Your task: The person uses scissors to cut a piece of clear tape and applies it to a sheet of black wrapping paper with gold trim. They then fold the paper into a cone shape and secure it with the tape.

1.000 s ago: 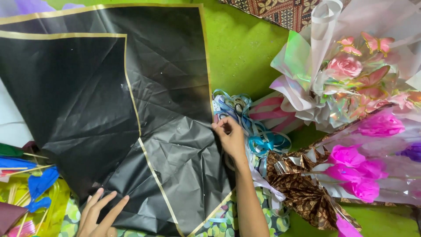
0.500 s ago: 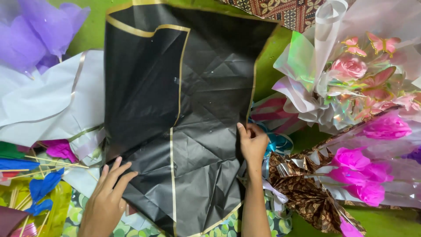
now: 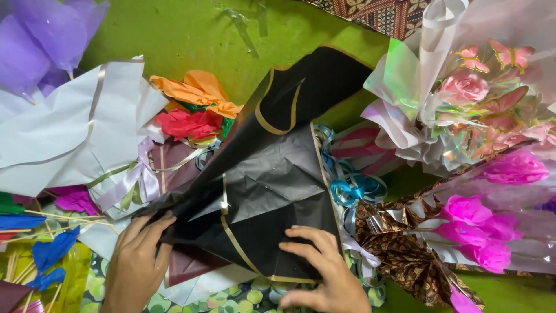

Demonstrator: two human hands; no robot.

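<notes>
While my left hand (image 3: 138, 264) lies flat, fingers together, on the black paper's (image 3: 272, 197) left corner and my right hand (image 3: 324, 272) presses its lower edge with fingers spread, the folded sheet sits mid-floor between the white bouquet (image 3: 75, 139) and the ribbons (image 3: 350, 185). Pressing unevenly could, I think, crease or tear it. My palms hide the edge beneath.
</notes>
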